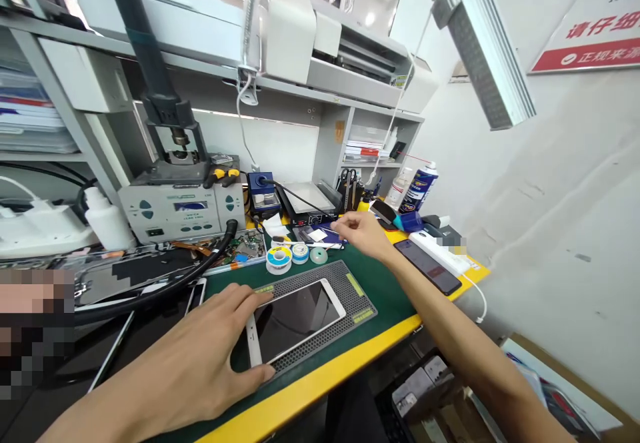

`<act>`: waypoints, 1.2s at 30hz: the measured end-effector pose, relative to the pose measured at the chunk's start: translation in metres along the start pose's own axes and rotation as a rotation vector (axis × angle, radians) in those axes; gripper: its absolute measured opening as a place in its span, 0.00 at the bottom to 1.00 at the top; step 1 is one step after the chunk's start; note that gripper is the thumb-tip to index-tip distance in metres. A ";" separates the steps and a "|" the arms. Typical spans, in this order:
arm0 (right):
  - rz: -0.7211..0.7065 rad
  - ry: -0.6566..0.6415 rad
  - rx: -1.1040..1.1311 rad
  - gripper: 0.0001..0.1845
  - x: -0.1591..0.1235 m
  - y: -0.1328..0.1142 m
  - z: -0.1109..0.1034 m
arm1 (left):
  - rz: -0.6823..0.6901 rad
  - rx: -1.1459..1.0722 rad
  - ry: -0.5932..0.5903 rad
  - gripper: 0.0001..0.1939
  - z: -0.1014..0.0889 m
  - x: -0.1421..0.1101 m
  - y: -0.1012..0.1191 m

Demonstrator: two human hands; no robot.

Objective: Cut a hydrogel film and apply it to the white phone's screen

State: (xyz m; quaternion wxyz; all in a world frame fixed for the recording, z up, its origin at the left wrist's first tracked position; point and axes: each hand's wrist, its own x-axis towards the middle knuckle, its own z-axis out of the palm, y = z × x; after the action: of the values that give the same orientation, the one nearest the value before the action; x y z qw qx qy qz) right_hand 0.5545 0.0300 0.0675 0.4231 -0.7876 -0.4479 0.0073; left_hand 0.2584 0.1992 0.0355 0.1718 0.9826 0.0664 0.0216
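Condition of hold: the left hand (215, 339) holds the white phone (297, 323) across its left end, thumb at the near corner and fingers at the far corner. The right hand (363, 233) is raised above the desk, beyond the mat's far right corner, with thumb and forefinger drawn together; whether anything thin is pinched there cannot be told.

Location: the white phone lies screen up on the grey mat (343, 276), which rests near the yellow front edge of the desk (387, 286).

Risks, as judged: a slack or uneven left hold could let the phone skid over the mat towards the front edge, and from there to the floor side. The right forearm passes close to the dark phone (427, 266) at the desk's right edge; a careless sweep could push it. A low pass of the right hand could upset the rolls (300, 253) just beyond the mat's far edge. Dragging the black hose (200, 293) could disturb the circuit boards (245, 248) at the left.

Count: hands, two; white phone, one; dark phone, one; mat, one; rolls, three; spray can (420, 188), one; hot-air station (183, 211), one. The circuit boards overlap and cannot be counted reliably.
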 end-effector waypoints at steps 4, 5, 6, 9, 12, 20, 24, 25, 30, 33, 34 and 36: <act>-0.075 -0.287 -0.207 0.07 0.022 -0.042 0.023 | -0.015 -0.024 -0.016 0.38 -0.009 -0.001 0.007; -0.081 -0.344 -0.260 0.06 0.030 -0.050 0.029 | -0.013 -0.031 -0.017 0.37 -0.012 -0.001 0.009; -0.081 -0.393 -0.313 0.07 0.038 -0.056 0.035 | -0.007 -0.039 -0.019 0.36 -0.013 -0.001 0.010; -0.056 -0.487 -0.452 0.14 0.060 -0.065 0.052 | 0.015 -0.053 0.021 0.33 -0.015 -0.003 0.012; -0.026 -0.531 -0.552 0.17 0.076 -0.071 0.070 | 0.049 -0.053 0.097 0.29 -0.016 -0.004 0.011; 0.048 -0.614 -0.686 0.20 0.103 -0.091 0.109 | 0.095 -0.038 0.091 0.27 -0.022 -0.006 0.009; 0.049 -0.641 -0.696 0.20 0.105 -0.091 0.115 | 0.087 -0.044 0.074 0.27 -0.026 -0.006 0.013; 0.044 -0.636 -0.694 0.20 0.104 -0.090 0.115 | 0.081 -0.044 0.067 0.27 -0.027 -0.006 0.013; 0.044 -0.587 -0.648 0.19 0.102 -0.086 0.101 | 0.057 -0.054 0.069 0.28 -0.030 -0.008 0.015; 0.109 -0.607 -0.606 0.18 0.105 -0.086 0.097 | 0.042 -0.065 0.077 0.28 -0.031 -0.007 0.015; 0.141 -0.620 -0.590 0.19 0.106 -0.086 0.098 | 0.038 -0.069 0.078 0.28 -0.031 -0.007 0.015; 0.208 -0.648 -0.551 0.19 0.107 -0.088 0.104 | 0.037 -0.073 0.078 0.27 -0.030 -0.006 0.015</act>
State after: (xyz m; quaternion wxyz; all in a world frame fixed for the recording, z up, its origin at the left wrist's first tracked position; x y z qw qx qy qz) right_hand 0.5167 0.1963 0.0995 0.0318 -0.8691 -0.4609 0.1767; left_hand 0.2523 0.1948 0.0690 0.2042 0.9753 0.0540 0.0652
